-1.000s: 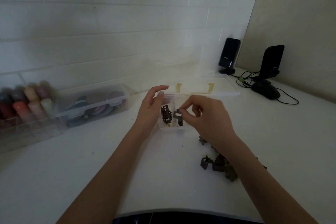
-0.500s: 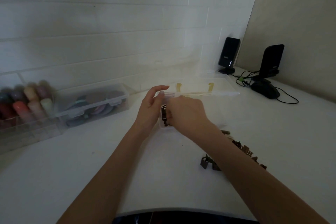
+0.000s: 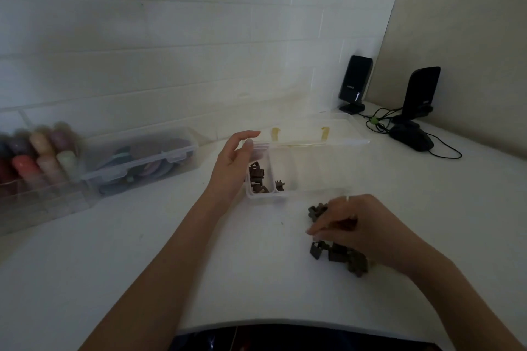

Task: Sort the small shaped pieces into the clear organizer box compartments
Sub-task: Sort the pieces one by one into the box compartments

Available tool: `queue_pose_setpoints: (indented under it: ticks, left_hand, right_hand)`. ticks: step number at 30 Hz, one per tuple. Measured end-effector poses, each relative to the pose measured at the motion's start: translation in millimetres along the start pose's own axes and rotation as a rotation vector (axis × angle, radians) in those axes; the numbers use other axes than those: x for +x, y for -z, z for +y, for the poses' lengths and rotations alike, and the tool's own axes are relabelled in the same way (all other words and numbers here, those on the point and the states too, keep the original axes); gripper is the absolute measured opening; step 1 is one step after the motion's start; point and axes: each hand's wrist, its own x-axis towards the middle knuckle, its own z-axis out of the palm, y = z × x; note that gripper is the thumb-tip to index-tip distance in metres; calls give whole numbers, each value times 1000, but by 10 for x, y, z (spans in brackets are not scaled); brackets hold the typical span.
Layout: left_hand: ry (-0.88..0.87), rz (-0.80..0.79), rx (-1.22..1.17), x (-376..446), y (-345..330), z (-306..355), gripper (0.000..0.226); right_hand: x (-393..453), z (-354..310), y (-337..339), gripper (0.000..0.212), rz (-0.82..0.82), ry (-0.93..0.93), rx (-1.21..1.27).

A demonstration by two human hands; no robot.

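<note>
Here the right hand curls, seemingly empty, over the loose dark brown shaped pieces; a fumbled pinch could scatter them off the white table's front edge, the left hand spread wide beside the clear plastic organizer box.

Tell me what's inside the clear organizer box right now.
In the clear organizer box, the leftmost compartment holds several brown pieces; the next holds one small dark piece. The other compartments look empty. The left hand hides part of the box's left wall.

Your clear organizer box sits open, lid tilted back. Leftmost compartment holds several dark brown pieces; the next holds one. Loose dark pieces lie piled on the table nearby.
</note>
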Motion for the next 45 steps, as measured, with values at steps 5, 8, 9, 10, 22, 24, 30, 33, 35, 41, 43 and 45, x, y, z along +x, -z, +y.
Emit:
queue_pose_setpoints:
  ticks: [5, 8, 9, 10, 22, 24, 30, 33, 35, 41, 43, 45]
  left_hand:
    - [8, -4, -12, 3, 7, -12, 22]
    - [-2, -12, 12, 4, 13, -16, 22]
    - [-2, -14, 19, 11, 15, -25, 22]
    - [1, -17, 21, 19, 15, -36, 23]
    - [6, -45, 35, 21, 8, -26, 23]
    - [5, -46, 29, 16, 9, -25, 23]
    - [41, -44, -2, 12, 5, -30, 24]
    - [42, -46, -6, 13, -5, -27, 24]
    - [47, -47, -10, 12, -8, -28, 24]
    - [38, -58, 1, 7, -7, -26, 22]
    - [32, -53, -3, 1, -9, -14, 21]
    - [24, -49, -5, -4, -9, -5, 21]
  right_hand:
    - [-100, 113, -87, 34, 15, -6, -20]
    - [-111, 168, -155, 21, 77, -29, -42]
    - [-107, 181, -171, 18, 85, -21, -54]
    - [-103, 185, -181, 15, 87, -15, -56]
    - [-108, 196, -275, 13, 234, 70, -14]
    - [-93, 197, -277, 16, 214, 59, -39]
    - [-91, 197, -250, 26, 144, -10, -28]
    - [-85, 189, -241, 28, 135, -6, -12]
    - [-89, 185, -238, 26, 142, -16, -9]
    - [-118, 119, -220, 28, 185, 2, -21]
    - [-126, 94, -203, 31, 194, 16, 39]
    - [-126, 76, -190, 34, 195, 9, 134]
